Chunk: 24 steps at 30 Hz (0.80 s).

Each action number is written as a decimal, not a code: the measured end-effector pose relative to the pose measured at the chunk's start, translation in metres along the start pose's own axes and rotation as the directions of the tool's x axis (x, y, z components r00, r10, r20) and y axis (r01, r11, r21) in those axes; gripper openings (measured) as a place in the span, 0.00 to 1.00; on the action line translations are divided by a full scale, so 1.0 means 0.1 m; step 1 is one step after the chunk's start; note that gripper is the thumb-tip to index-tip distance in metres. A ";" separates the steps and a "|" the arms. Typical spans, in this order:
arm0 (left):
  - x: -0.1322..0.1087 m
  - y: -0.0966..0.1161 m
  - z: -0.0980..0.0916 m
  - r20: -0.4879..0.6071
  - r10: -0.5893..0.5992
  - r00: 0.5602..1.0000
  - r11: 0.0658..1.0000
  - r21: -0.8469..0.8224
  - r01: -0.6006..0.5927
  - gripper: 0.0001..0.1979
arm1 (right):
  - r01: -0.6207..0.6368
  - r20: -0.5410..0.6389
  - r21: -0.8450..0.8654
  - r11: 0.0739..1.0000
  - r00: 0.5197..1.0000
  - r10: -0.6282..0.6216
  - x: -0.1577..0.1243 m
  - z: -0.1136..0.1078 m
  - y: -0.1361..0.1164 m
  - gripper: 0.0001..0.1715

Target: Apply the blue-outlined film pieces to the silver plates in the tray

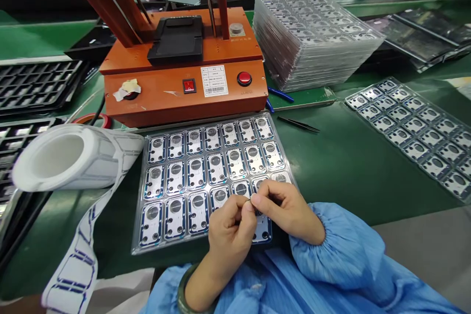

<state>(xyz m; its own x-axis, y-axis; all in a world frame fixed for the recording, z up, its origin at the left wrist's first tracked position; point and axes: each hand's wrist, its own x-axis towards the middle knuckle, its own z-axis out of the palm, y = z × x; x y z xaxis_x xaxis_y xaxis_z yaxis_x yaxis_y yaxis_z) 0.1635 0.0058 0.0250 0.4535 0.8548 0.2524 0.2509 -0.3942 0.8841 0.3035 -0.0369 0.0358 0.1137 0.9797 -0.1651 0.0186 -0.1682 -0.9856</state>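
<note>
The two hands worked close together over the near right part of a clear tray, which lay on the green tabletop right in front of the person. The left hand had thumb and forefinger pinched, and the right hand met it tip to tip; between them showed a thin dark sliver, too small to identify. The tray held metal plates in three rows of seven pockets. The plates in the two far rows, and those at the left of the near row, carried blue edging, so that much looked finished, as far as one could judge. The plates under the hands were partly covered, so whether their edging was complete could not be told; the work seemed to have narrowed to that corner. One blue-edged plate end stuck out below the hands, though whether it sat in its pocket was unclear. At the left, a white roll trailed a strip bearing dark blue outlines. Tweezers lay beyond the tray, just beside its far right corner, and an orange machine stood behind it. A second tray of plates lay well apart to the right, its progress hard to read from there.
</note>
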 end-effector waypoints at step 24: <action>-0.01 0.02 0.02 -0.175 -0.381 0.908 0.908 -0.256 0.332 0.15 | 0.015 0.068 -0.002 1.000 0.998 -0.014 -0.02 -0.05 -0.02 0.17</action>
<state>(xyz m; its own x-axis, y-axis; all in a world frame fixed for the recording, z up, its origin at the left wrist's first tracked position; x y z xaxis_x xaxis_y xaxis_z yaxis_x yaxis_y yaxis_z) 0.1652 0.0032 0.0251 0.1661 0.9853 -0.0389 0.1592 0.0121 0.9872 0.3083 -0.0389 0.0385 0.0461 0.9872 -0.1530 0.0221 -0.1541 -0.9878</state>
